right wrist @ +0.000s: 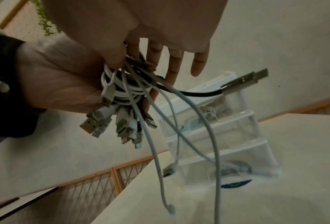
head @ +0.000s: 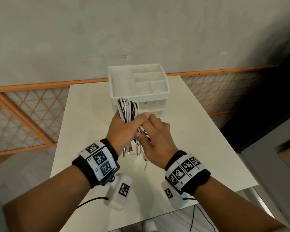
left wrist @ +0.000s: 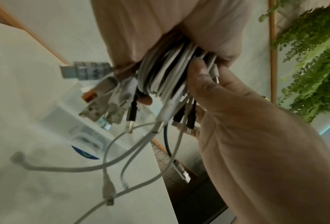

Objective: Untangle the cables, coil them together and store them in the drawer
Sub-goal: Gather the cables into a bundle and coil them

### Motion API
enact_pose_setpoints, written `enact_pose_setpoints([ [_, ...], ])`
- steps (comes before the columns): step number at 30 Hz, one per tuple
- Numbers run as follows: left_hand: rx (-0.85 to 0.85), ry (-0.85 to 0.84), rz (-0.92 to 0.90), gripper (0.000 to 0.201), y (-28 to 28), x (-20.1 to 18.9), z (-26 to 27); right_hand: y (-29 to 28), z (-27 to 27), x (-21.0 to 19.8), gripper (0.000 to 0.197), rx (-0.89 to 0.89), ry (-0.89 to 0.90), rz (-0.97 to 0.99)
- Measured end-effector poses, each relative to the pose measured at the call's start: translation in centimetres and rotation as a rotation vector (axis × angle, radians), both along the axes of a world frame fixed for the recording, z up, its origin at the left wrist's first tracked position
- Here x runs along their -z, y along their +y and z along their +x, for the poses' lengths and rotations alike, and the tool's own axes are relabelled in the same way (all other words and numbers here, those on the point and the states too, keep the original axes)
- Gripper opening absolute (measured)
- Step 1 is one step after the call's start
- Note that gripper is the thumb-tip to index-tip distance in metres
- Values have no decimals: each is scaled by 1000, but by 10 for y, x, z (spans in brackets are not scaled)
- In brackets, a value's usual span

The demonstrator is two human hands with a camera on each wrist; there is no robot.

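Left hand [head: 122,129] clamped round coiled cables [head: 128,109], white and black, smooth loops; plugs dangle. Right hand [head: 155,138] pinches strands beside it. Below, glossy white surface [head: 199,131]. Behind, white plastic drawer unit [head: 139,86]; grey wall [head: 141,30].

At twelve o'clock our left hand [left wrist: 160,22] grips the coiled cables [left wrist: 166,71], white loops with a few dark strands between. Our right hand [left wrist: 246,121] comes in from four o'clock, its fingers [left wrist: 198,71] touching the coil. USB plugs [left wrist: 95,109] hang at nine o'clock of the coil; loose white ends trail toward six above the white bench [left wrist: 35,106]. Green foliage [left wrist: 313,60] fills two o'clock.
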State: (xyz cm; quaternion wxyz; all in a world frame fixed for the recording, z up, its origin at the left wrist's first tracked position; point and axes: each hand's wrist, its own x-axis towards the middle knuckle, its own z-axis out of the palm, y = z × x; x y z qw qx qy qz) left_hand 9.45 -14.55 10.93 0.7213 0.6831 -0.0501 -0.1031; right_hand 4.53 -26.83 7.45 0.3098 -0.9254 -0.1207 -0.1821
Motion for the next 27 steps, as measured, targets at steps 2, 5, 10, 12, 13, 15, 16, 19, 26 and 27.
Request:
enact_pose_setpoints([
  [2, 20, 21, -42, 58, 0, -3, -4, 4, -1, -4, 39, 33, -23, -67],
  [5, -51, -2, -36, 32, 1, -7, -4, 6, -3, -9, 32, 74, -83, -115],
  [10, -186, 37, -50, 35, -1, -5, -1, 6, -4, -9, 29, 52, -152, -32],
  [12, -157, 26, -82, 36, -3, -6, -5, 8, -5, -8, 26, 42, -161, -46],
  [13, -136, 19, -87, 37, -3, -7, -7, 9, -5, -8, 25, 38, -166, -50],
  [15, -128, 10, -57, 38, -3, -7, -8, 9, -6, -7, 23, 30, -173, -50],
  [16, -150, 11, -30, 35, -2, -6, -8, 10, -6, -7, 22, 23, -173, -41],
  [19, -210, 20, 21, 33, 2, -9, -8, 6, -7, -5, 26, 17, -133, 29],
  [26, -170, -71, 62, 10, 4, -23, -8, -1, -9, 10, 36, -11, 268, 369],
  [27, -171, -87, 59, 12, 4, -24, -8, -2, -8, 10, 27, 4, 264, 396],
])
